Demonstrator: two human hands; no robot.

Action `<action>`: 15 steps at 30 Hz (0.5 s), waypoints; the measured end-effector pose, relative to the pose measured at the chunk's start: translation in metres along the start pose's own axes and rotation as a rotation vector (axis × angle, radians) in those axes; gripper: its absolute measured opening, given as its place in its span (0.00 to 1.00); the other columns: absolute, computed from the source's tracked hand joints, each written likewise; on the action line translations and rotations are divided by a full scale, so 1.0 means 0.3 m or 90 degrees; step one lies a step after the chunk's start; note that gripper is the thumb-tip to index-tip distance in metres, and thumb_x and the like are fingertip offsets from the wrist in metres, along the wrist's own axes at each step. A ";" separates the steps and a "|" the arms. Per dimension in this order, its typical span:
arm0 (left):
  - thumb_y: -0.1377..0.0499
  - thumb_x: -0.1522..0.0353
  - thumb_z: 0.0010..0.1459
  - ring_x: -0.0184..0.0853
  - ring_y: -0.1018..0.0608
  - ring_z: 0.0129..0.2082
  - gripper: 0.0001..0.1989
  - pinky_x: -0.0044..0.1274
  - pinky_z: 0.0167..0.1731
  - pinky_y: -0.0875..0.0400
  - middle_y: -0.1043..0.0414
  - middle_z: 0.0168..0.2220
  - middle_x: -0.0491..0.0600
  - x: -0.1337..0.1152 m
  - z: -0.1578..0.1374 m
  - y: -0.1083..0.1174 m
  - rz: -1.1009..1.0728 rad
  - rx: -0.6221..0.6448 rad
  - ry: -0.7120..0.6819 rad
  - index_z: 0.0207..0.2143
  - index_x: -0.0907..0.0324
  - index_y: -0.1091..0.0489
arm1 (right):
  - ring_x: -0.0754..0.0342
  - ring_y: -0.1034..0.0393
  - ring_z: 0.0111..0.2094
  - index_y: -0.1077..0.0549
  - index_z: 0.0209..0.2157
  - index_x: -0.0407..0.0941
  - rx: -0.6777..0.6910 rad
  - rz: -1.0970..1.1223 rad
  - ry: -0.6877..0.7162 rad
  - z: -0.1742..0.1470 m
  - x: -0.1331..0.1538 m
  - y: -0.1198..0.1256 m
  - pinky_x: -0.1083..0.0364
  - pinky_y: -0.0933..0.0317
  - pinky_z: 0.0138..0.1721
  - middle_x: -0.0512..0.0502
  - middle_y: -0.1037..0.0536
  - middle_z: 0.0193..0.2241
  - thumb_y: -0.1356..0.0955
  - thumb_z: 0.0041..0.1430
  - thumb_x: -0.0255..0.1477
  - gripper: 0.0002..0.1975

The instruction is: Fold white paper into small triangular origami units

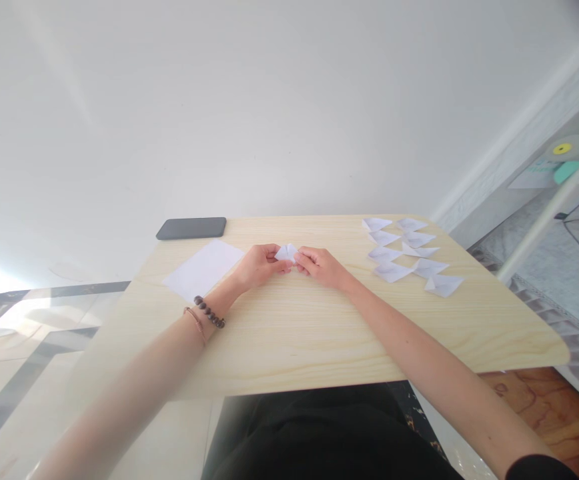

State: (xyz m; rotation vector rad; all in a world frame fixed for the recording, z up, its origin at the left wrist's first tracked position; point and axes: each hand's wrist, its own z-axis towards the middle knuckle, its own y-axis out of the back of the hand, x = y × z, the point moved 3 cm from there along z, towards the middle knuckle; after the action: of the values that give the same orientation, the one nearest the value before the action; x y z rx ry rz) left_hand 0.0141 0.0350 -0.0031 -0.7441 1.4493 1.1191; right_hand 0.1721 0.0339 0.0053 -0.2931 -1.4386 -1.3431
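Centrally, near the middle of a pale wood-grain table [299, 340], a small white folded paper [286, 253] sits directly between my two hands, and that in-between place is the relation that matters: neither hand is clearly nearer, since both are touching it. My left hand [260, 266] has it from the left, thumb below and fingers behind, closed to about the thickness of the paper; my right hand [320, 265] pinches its right side, thumb and fingertips drawn together near the lower corner. What shows of the paper looks wider from left to right than from front to back, so I judge that its long axis runs across me, from one grip to the other, though my fingers cover both ends. I cannot tell whether its underside rests on the wood or is lifted just above it. Beyond my left wrist, which wears a dark beaded bracelet [209, 312], lies a flat white sheet [200, 268], turned cornerwise; it is nearer my left hand. A dark phone-like slab [192, 228] lies behind that, at the far left edge. Out to the right, well apart from the fold I hold and nearer my right hand, nine white folded pieces [430, 267] stand in two uneven columns
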 end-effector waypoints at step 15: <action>0.41 0.60 0.45 0.32 0.27 0.26 0.14 0.23 0.29 0.34 0.28 0.25 0.47 -0.022 -0.016 -0.002 0.059 -0.004 -0.002 0.30 0.63 0.30 | 0.62 0.39 0.22 0.36 0.24 0.42 0.005 0.021 0.007 0.000 -0.002 -0.002 0.60 0.44 0.26 0.51 0.31 0.21 0.41 0.56 0.37 0.15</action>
State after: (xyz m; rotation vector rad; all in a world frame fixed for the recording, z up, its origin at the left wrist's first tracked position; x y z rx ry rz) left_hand 0.0142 0.0294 0.0029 -0.6841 1.4908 1.1953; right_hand 0.1718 0.0340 0.0044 -0.3021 -1.4236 -1.3093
